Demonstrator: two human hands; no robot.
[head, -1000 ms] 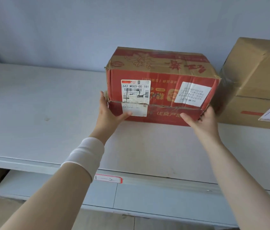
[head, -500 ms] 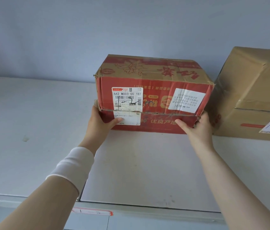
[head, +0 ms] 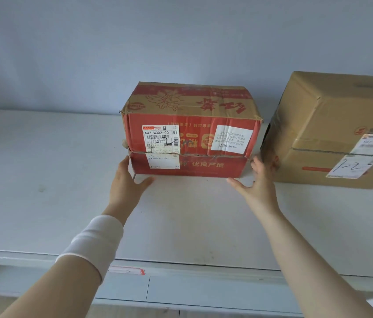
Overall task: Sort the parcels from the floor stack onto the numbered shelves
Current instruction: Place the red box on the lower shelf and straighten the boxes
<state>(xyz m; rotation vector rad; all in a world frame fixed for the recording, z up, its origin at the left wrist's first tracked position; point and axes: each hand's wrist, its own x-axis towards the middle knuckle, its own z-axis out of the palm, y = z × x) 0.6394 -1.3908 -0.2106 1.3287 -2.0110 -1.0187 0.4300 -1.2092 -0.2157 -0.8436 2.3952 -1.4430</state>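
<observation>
A red and tan cardboard parcel [head: 192, 131] with a white shipping label stands on the white shelf [head: 43, 180], near the back wall. My left hand [head: 126, 184] is at its lower left corner, fingers spread, the thumb just off the box front. My right hand [head: 256, 182] is open at the lower right corner, fingers apart, not gripping. Neither hand holds anything.
A larger brown parcel [head: 332, 125] marked "1-2" stands on the shelf to the right, close to the red one. A red-bordered shelf label [head: 127, 270] sits on the shelf's front edge. The blue wall [head: 181, 42] is right behind.
Both hands gripped the red parcel's lower corners earlier and pushed it back on the shelf; now they have let go and opened beside it.
</observation>
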